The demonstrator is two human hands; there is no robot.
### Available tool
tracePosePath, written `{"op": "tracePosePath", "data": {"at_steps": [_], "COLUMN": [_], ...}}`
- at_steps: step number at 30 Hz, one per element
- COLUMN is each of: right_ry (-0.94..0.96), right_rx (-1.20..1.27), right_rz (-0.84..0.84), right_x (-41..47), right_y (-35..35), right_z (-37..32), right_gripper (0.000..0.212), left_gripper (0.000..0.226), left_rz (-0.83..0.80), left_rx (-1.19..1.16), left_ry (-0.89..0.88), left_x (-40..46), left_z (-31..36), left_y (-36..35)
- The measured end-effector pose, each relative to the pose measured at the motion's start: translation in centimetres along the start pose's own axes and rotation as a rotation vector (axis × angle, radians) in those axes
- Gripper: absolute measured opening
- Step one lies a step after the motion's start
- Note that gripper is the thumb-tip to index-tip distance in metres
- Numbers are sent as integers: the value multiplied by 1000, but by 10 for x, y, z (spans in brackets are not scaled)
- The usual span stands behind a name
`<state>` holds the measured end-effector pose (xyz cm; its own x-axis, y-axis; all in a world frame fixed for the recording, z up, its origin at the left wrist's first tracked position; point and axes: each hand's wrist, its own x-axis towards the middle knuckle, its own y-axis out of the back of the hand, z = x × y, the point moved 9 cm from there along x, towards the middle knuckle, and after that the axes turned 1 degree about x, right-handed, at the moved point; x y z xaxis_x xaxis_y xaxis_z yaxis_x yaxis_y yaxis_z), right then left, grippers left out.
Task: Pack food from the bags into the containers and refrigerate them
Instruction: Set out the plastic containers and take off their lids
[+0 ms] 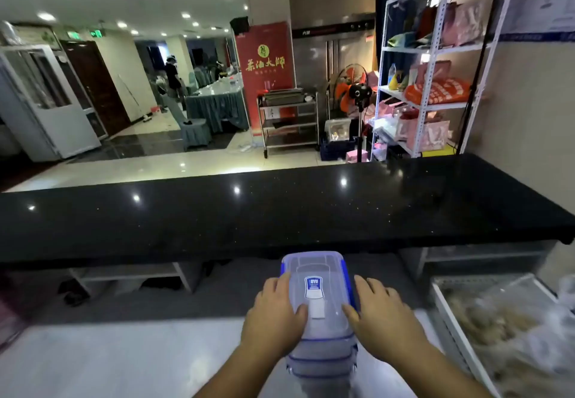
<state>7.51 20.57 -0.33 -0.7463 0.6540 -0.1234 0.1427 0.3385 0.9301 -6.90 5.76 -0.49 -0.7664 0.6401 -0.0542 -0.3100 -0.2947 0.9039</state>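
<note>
Fingers (273,285) of the left hand (273,316) curl over the left edge of a clear rectangular plastic food container with blue latches (317,282), thumb lying on the lid. Right hand (379,313) mirrors it on the right edge, fingers wrapped down the side, thumb on top. Both hands grip, neither hangs loose.

Container sits on top of a stack of similar clear blue-rimmed tubs (322,357), at least three rims showing below it. Stack is held low and centred in front of the person, over the pale white worktop (93,360), near its far edge. Cannot tell if the stack base rests on the worktop or hangs in the air; the bottom is out of view.

Long black speckled stone counter (280,211) runs across beyond it, well apart from the stack. By the right edge of the worktop, a white wire tray of pale bagged food (497,329), blurred, contents unclear.

Judgement: early step, tubs being brought in, nothing packed yet.

Risks:
- grip is on the top tub only, so the lower ones could slip out or shear sideways if they are merely nested
- smooth plastic, so the stack could tilt
- blue latches look unclipped on the top lid, though too small to be sure; a loose lid would pop under thumb pressure
</note>
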Motion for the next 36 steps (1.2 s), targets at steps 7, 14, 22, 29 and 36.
{"op": "tracePosePath", "data": {"at_steps": [7,14,22,29,36], "right_ry": [-3,-117,-156,-121,-146], "right_rx": [258,846,924,943,953], "right_rz": [-37,-63,-81,-122,-226], "right_x": [4,6,7,9,20], "right_y": [-25,-34,-46,-75,-149], "right_z": [11,21,-8,-83,-181], "right_gripper": [28,34,23,29,29], "left_gripper": [65,46,49,37,38], "left_rz": [-23,4,66,115,105], "left_rx": [-214,-337,-475,-648,-677], "left_ry": [166,144,178,301,406], "left_x": [0,-9,-14,-23,-20], "left_z": [-32,-29,-61,-135,-255], "left_y": [-22,-20,2,22,47]}}
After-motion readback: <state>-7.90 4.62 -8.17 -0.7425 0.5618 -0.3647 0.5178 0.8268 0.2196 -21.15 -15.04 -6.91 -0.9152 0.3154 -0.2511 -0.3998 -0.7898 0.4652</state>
